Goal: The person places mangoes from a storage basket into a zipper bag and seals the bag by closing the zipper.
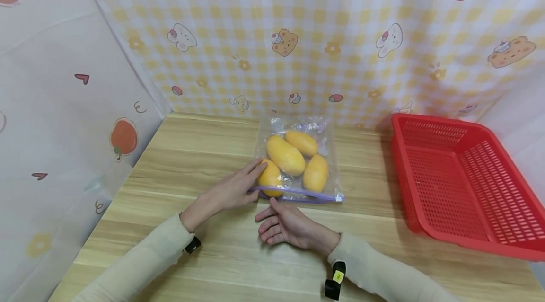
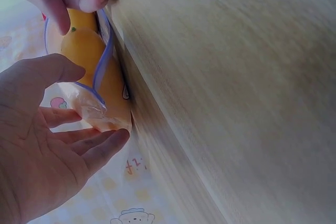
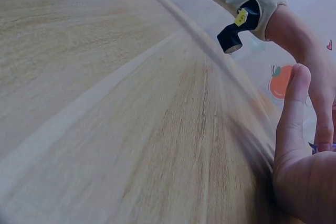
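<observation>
A clear zip bag [image 1: 265, 128] lies on the table with several yellow mangoes [image 1: 286, 155] inside. Its purple zip strip [image 1: 306, 194] runs along the near edge, ending in a white slider [image 1: 339, 198] at the right. In the left wrist view the two purple strips gape apart around a mango [image 2: 84, 51]. My left hand [image 1: 236, 188] rests its extended fingers on the bag's left side, over the leftmost mango, thumb by the strip. Just in front of the strip, my right hand [image 1: 291, 226] is held palm inward with loosely bent fingers, holding nothing.
To the right stands a red plastic basket [image 1: 402, 179] with perforated walls. Behind the wooden table [image 1: 204, 146] hangs a yellow checked curtain [image 1: 255, 70]; a white printed cloth [image 1: 64, 117] hangs at the left side. Black straps with cameras [image 1: 336, 278] sit on both wrists.
</observation>
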`<move>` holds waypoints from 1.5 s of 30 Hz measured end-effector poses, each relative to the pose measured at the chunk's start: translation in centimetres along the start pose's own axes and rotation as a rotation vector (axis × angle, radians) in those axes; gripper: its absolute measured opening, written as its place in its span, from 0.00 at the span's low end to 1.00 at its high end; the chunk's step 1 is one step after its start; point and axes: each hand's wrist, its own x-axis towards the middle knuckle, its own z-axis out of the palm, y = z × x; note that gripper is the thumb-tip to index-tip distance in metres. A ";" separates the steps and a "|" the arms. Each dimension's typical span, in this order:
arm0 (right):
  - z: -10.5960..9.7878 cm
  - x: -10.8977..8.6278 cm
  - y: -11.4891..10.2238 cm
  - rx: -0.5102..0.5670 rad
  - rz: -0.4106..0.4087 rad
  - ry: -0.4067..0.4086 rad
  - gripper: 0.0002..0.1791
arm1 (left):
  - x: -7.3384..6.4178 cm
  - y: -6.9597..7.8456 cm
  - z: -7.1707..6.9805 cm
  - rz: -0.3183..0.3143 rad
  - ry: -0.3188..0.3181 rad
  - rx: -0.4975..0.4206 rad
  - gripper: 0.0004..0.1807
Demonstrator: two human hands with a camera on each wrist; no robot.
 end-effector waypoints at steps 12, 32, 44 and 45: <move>-0.4 0.2 -0.1 0.016 -0.028 0.037 0.36 | 0.0 -0.1 0.0 0.024 0.009 0.019 0.43; -0.3 0.8 -0.5 -0.001 -0.009 0.050 0.36 | -0.4 -0.3 0.1 0.065 0.033 -0.015 0.48; -0.9 -0.6 -0.5 -0.168 0.016 -0.005 0.30 | -1.1 -1.4 -0.5 -0.057 0.058 -0.328 0.45; -1.0 -0.8 -0.6 -0.186 0.022 -0.013 0.29 | -1.1 -1.4 -0.6 -0.086 0.060 -0.356 0.43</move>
